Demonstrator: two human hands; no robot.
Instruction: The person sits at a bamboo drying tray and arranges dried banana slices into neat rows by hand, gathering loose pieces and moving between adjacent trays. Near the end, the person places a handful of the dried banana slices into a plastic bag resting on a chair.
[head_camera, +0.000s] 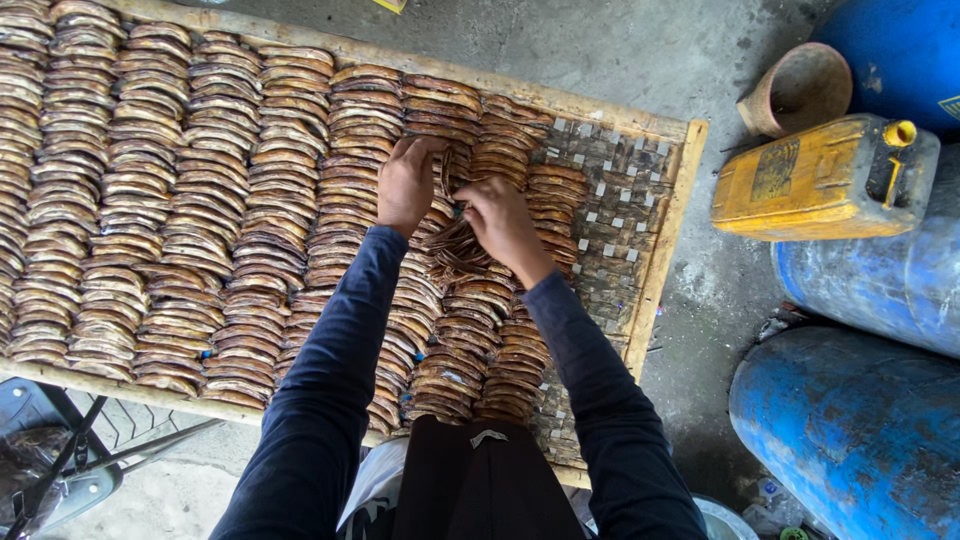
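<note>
A person's left hand (405, 185) and right hand (503, 222) each gripped brown dried slices (455, 205) mid-row on a woven bamboo tray (640, 215), w/ rows nearly filling it. Judged step: laying overlapping pieces; next placement needs neat alignment toward the tray's bare right end.
</note>
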